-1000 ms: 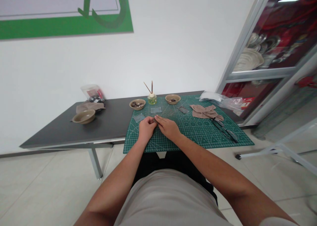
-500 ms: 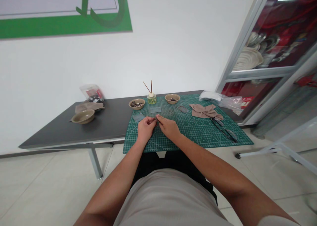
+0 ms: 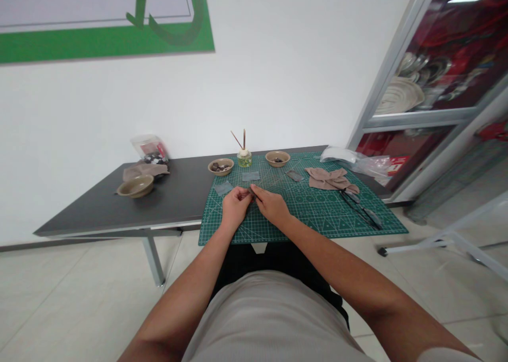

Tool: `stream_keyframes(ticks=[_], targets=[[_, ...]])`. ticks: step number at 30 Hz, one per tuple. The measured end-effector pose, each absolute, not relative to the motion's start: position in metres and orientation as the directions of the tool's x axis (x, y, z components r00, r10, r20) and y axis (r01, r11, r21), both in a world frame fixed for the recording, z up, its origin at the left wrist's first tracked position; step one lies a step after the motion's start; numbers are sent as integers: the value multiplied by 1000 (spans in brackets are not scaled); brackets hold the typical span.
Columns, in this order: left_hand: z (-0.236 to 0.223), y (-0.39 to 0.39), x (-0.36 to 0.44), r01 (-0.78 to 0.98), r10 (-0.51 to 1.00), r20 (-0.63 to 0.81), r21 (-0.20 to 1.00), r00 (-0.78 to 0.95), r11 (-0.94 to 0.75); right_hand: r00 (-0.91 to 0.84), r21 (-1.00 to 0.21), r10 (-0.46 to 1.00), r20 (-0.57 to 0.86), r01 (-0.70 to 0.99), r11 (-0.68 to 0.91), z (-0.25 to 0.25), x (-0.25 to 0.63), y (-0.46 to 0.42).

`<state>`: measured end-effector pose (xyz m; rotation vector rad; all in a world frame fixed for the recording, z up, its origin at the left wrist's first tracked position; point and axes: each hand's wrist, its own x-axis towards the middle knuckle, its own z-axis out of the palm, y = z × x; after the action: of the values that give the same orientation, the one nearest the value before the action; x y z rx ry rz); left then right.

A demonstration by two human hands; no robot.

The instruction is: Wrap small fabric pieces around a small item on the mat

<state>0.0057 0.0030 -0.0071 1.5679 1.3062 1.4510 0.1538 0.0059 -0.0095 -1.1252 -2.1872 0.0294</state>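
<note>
My left hand (image 3: 235, 207) and my right hand (image 3: 271, 205) rest together on the green cutting mat (image 3: 317, 214), fingertips meeting in a pinch over something small that I cannot make out. Small grey patches (image 3: 223, 188) lie on the mat just beyond my fingers, another grey patch (image 3: 251, 175) behind them. Two tan bowls (image 3: 220, 166) (image 3: 277, 158) with dark bits stand at the mat's far edge, a reed diffuser jar (image 3: 244, 157) between them.
A beige cloth (image 3: 327, 178) and black scissors (image 3: 361, 208) lie on the mat's right side. A third tan bowl (image 3: 135, 186), a folded cloth and a plastic bag (image 3: 148, 147) sit on the dark table (image 3: 99, 208) at left. A glass cabinet (image 3: 436, 76) stands right.
Both hands stay pinched together at the same spot on the mat; only the head camera has shifted slightly.
</note>
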Motion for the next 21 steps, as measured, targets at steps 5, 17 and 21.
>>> stream_keyframes(ticks=[5,17,21], targets=[[-5,2,5,287,926,365,901,-99,-324,-442,-281,711,546,704,653,-10,154,4],[-5,0,5,249,923,381,900,-57,-356,-416,-312,750,515,724,616,-6,154,2],[-6,-1,5,258,924,378,899,-55,-353,-429,-295,729,534,713,636,-9,154,3]])
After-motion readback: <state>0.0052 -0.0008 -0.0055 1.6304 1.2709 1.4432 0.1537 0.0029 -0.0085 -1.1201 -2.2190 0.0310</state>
